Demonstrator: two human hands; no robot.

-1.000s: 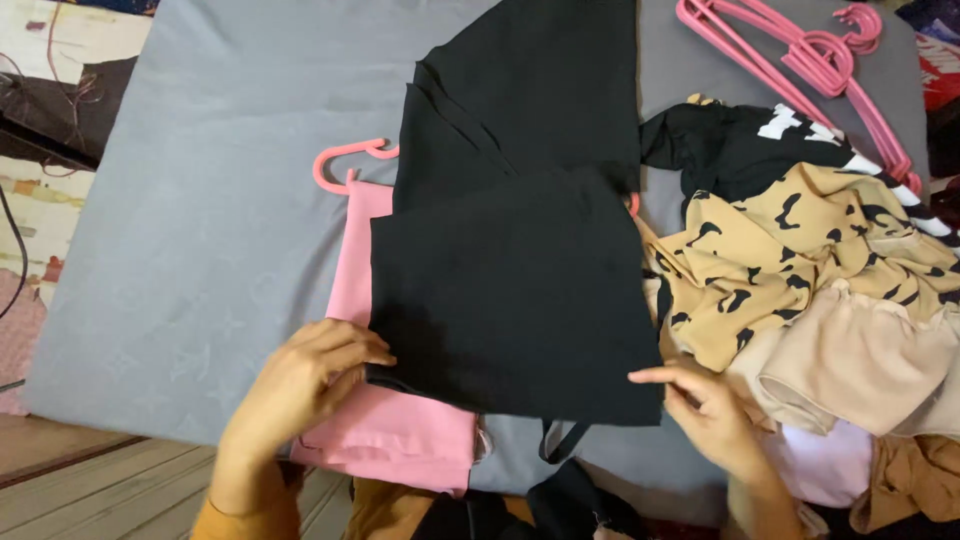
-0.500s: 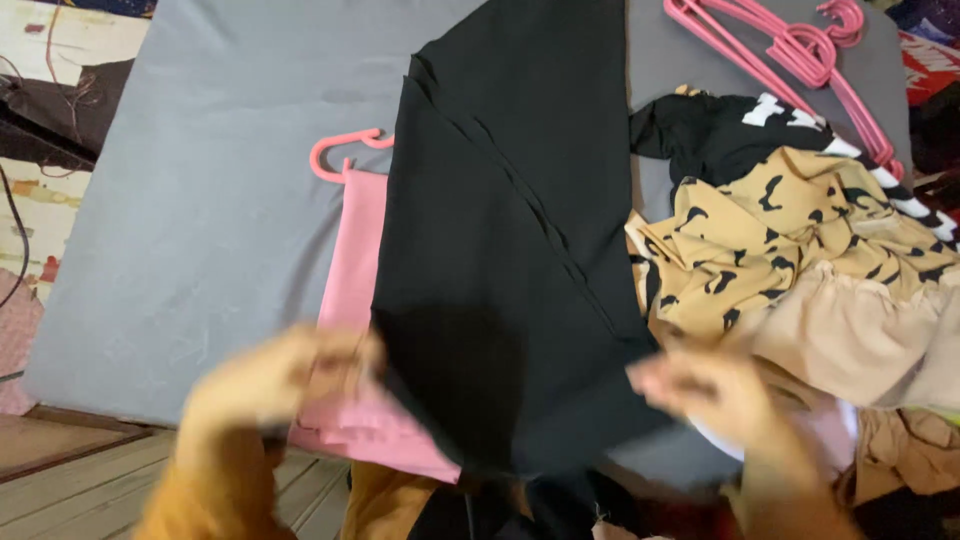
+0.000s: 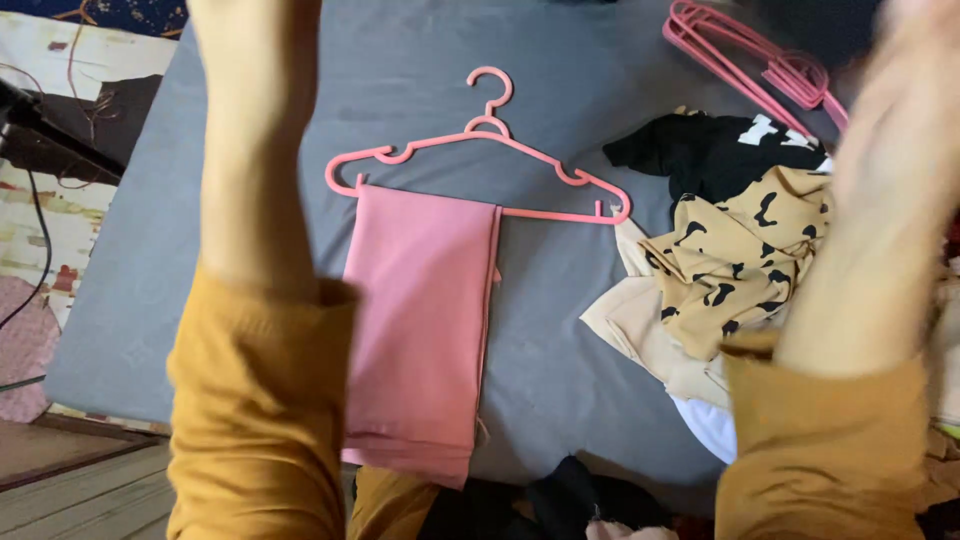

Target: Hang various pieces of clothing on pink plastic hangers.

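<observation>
Both my arms are raised in front of the camera, in mustard-yellow sleeves. My left forearm runs up out of the top edge, so that hand is hidden. My right forearm is blurred, and my right hand is only a smear at the top right corner. A dark patch shows beside it, too blurred to identify. Below my arms, a folded pink garment hangs over the bar of a pink hanger lying flat on the grey mat.
A heap of clothes lies at the right: a tan piece with black spots, a black top with white print and beige cloth. Several pink hangers sit at the back right. Wooden floor lies near left.
The black garment that lay over the pink one has been lifted off and is gone from the mat. Both my hands have swung up from the near edge, and the whole pink hanger shows.
</observation>
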